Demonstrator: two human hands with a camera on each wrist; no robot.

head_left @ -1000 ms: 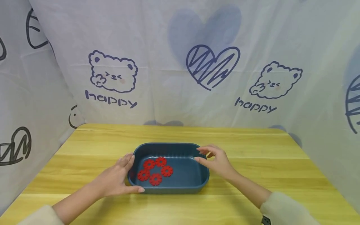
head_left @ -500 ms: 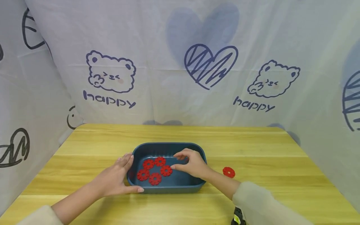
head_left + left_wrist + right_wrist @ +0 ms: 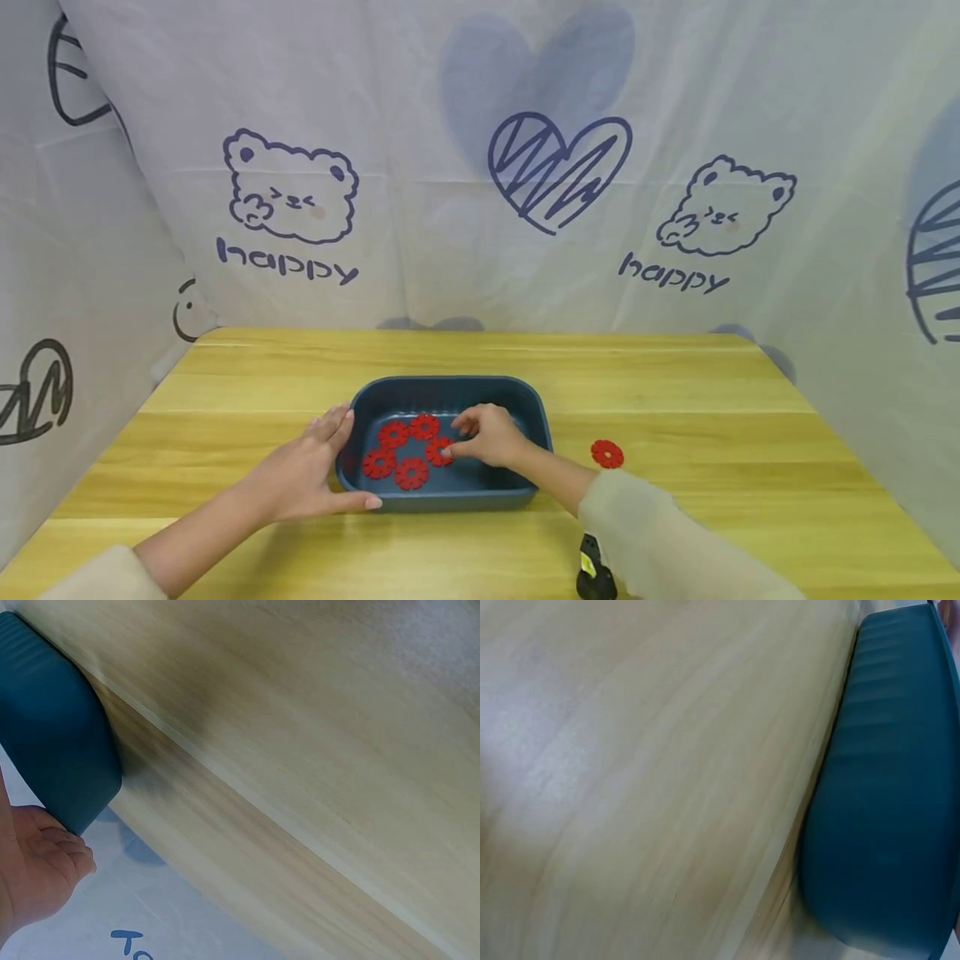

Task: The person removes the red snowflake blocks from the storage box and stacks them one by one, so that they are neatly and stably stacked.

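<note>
A dark blue oblong tray (image 3: 442, 502) stands on the table, with several red notched discs (image 3: 412, 473) lying flat inside its left part. My left hand (image 3: 303, 475) rests against the tray's left end, fingers straight along the outer wall and thumb by the front rim. In the left wrist view the left hand (image 3: 45, 862) touches the rim from below. My right hand (image 3: 491, 436) reaches over the tray's right half, its thumb tip at the rightmost red disc (image 3: 435, 452), which it partly covers. A gap shows between that thumb and the fingers.
Another red notched disc (image 3: 607, 454) lies on the wooden table (image 3: 697, 400), right of the tray, beyond the right forearm. A dark strap (image 3: 592, 567) shows under the right sleeve. A patterned white cloth (image 3: 420, 250) hangs behind the table.
My right hand has moved left from the tray's right rim to the rightmost disc. The loose disc on the table has come into sight. The left hand stays at the tray's left end.
</note>
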